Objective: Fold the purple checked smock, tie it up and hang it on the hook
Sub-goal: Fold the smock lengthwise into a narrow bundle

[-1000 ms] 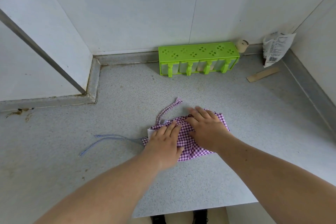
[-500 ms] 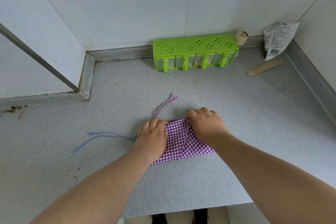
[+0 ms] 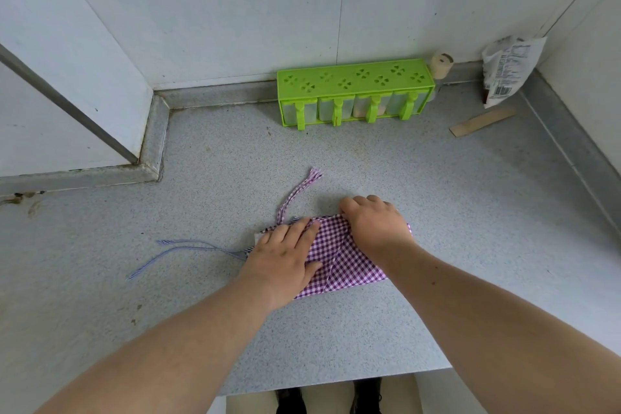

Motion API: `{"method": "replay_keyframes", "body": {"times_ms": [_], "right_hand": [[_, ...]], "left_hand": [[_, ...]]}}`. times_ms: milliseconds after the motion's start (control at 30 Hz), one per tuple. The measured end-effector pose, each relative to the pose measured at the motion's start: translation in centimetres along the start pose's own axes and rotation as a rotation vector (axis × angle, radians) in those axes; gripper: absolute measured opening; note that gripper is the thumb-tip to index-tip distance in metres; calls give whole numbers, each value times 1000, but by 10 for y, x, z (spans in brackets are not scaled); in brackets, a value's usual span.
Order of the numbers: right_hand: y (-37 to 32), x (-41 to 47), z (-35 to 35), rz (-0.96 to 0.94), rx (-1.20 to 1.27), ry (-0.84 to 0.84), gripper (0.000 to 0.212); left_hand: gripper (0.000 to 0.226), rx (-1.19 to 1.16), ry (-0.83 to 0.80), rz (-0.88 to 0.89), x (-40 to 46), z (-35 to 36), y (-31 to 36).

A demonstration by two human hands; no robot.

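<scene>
So, folding step nearly done: purple checked smock (image 3: 339, 262) in small bundle near counter (image 3: 470, 212) front edge. Left hand (image 3: 280, 260) flat, fingers spread, pressing; right hand (image 3: 376, 223) curled, gripping far fold. Next probably: grab loose ties (image 3: 299, 193), wrap, knot.

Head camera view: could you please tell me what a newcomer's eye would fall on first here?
Probably the purple checked smock, folded small near the front edge of the grey counter, with the left hand pressed flat on it and the right hand curled over its far edge. Next, the bright green spice rack against the back wall, and the loose ties trailing left from the smock.
</scene>
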State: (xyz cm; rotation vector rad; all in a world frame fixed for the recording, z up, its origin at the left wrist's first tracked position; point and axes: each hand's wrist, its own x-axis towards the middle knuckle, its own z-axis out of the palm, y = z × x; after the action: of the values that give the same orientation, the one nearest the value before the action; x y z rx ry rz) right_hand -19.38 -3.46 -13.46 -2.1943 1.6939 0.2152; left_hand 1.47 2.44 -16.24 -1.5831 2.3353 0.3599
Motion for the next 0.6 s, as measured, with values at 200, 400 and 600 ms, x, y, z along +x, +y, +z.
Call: {"method": "replay_keyframes", "body": {"times_ms": [200, 400, 600], "right_hand": [[10, -20, 2, -41, -116, 42, 41], [14, -43, 25, -4, -29, 18, 64], [25, -44, 38, -1, 1, -42, 71]], "left_hand": [[72, -1, 37, -28, 4, -2, 3], [69, -1, 37, -42, 2, -4, 4], [89, 48, -14, -12, -3, -4, -1]]}}
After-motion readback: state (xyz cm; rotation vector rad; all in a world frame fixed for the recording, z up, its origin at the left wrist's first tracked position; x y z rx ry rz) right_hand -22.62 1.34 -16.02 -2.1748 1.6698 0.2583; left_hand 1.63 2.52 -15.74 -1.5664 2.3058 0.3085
